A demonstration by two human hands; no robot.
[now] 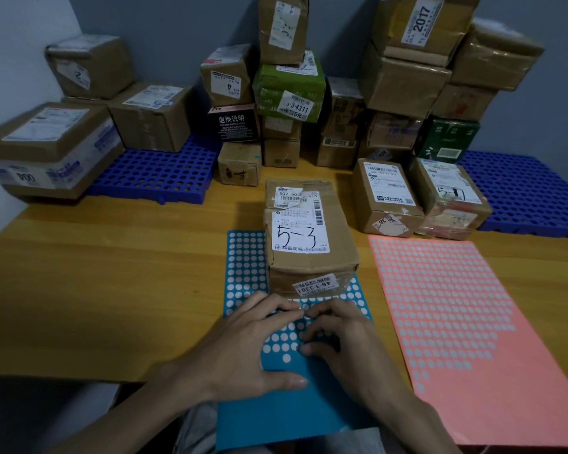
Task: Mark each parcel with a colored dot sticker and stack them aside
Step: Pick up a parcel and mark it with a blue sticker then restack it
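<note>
Yellow wooden tabletop point(112, 290): blue dot-sticker sheet point(292, 411) under both hands. Left hand point(243, 348) pressed flat on it. Right hand point(345, 342) fingers curled onto the dots, grip unclear. Brown taped cardboard parcel point(309, 224) just beyond the fingertips, on the sheet's far end.

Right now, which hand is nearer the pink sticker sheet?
Right. The right hand rests on the blue sheet, close to the pink sticker sheet's left edge; the left hand sits farther left on the blue sheet, beyond the right hand.
</note>
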